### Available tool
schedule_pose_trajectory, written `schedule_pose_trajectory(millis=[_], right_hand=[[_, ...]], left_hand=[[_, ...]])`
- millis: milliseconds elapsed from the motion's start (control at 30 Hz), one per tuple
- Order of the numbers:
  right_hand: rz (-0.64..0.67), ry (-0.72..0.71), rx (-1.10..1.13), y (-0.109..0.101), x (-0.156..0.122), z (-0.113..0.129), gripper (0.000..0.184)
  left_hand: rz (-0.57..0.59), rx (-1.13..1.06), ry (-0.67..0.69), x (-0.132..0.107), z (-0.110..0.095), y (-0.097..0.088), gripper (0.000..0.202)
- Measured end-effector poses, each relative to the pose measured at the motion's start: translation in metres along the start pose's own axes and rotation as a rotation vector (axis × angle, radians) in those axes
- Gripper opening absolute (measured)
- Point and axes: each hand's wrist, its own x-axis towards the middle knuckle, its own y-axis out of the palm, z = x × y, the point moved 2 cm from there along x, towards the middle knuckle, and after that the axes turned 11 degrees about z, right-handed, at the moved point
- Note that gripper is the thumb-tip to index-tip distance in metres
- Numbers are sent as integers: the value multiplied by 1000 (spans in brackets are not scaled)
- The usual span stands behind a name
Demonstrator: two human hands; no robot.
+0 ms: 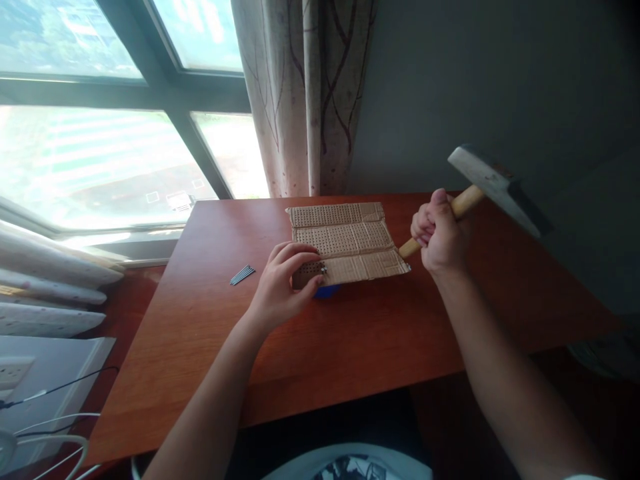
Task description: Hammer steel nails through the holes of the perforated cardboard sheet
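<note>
My right hand (443, 233) is wrapped round the wooden handle of a hammer (483, 170), raised above the right side of the table. The metal head points up and to the right, slightly smeared. Below and left lies a brown cardboard sheet (350, 237) full of small punched holes, in creased strips. At its front left corner, my left hand (285, 277) grips the sheet, thumb at the near edge and fingers on top. Small shiny bits (323, 269), perhaps nail heads, show between thumb and fingers. A blue thing (327, 291) peeks out from under the sheet.
Several loose nails (243, 275) lie in a bunch on the reddish wooden table (350, 340), left of my left hand. A window (165, 93) and curtain (305, 100) stand behind. Cables (50, 427) and a wall socket (15, 372) are at the lower left.
</note>
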Motion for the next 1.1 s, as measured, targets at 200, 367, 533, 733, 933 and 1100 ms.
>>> schedule_pose_trajectory(millis=[200,367,533,733,933,1100], right_hand=[[23,8,78,5,-1,2,58],[22,16,52,6,-1,1,58],[21,22,38,4,0,0,58],[39,22,18,4,-1,2,56],[36,22,74,5,-1,3,56],[29,12,132,3,1,1,58]], left_hand=[[2,4,9,0,1,0,23],[0,1,1,0,0,0,23],[-9,0,4,0,-1,0,22],[-18,6,2,-2,1,0,23],[-51,-3,9,-2,-2,-1,22],[-168,21,-82,-4,8,-20,21]])
